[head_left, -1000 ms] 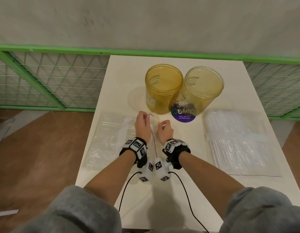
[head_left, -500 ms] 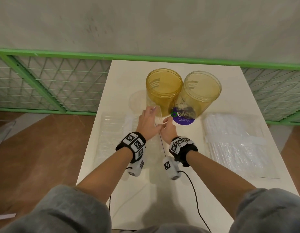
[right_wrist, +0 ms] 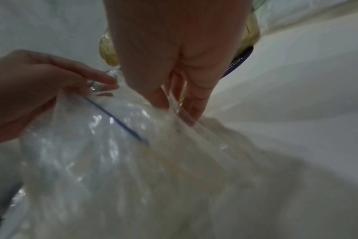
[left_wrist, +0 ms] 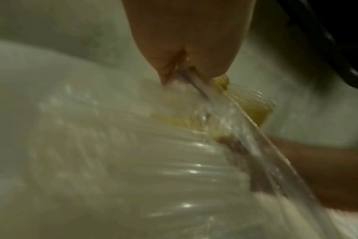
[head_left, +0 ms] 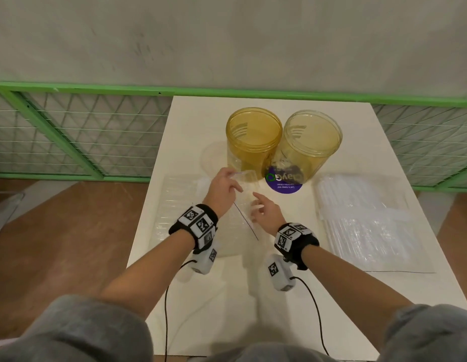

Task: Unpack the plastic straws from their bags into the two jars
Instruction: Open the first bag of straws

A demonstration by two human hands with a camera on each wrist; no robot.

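My left hand [head_left: 223, 188] pinches the open mouth of the straw bag [head_left: 243, 205] just before the two jars [head_left: 254, 142]; my right hand [head_left: 266, 211], fingers loosely spread at that mouth, sits nearer the straws, which run lengthwise back toward me along the bench [head_left: 227, 296].

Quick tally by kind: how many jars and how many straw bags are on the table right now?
Jars: 2, left jar and right jar
Straw bags: 2, held bag and right bag
Total: 4
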